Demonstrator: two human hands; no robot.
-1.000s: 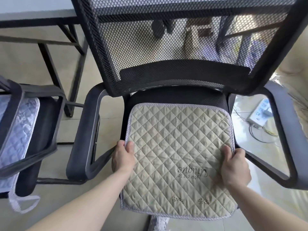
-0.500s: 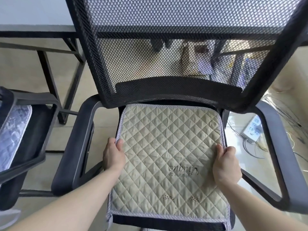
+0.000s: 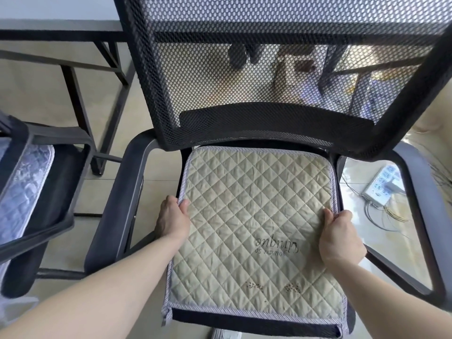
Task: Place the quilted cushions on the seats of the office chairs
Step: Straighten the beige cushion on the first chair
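Nearest the camera, the left forearm (image 3: pixel 97 289) & right forearm (image 3: pixel 391 302) reach in bare from the bottom corners. Just past them the black front edge of the seat (image 3: pixel 256 325) shows below the beige quilted cushion (image 3: pixel 254 221). The cushion lies flat on that seat w/ striped grey piping all round & upside-down script printed toward the front.

The left hand (image 3: pixel 172 217) pinches the cushion's left edge about halfway back, thumb on top. The right hand (image 3: pixel 341 234) grips the right edge opposite, thumb likewise on top (the other fingers are mostly out of sight beneath). The hands sit well apart, one per side.

The cushion's rear edge reaches the base of the mesh backrest (image 3: pixel 244 81), btw. the left armrest (image 3: pixel 115 204) & right armrest (image 3: pixel 420 216).

To the left stands a second chair (image 3: pixel 56 187) w/ a pale lavender cushion (image 3: pixel 22 187) on it. On the floor at right, seen through the armrest loop, lie a white power strip (image 3: pixel 379 189) & loose cables (image 3: pixel 386 216). Farthest back, a dark-framed desk (image 3: pixel 61 28) runs along the top left.
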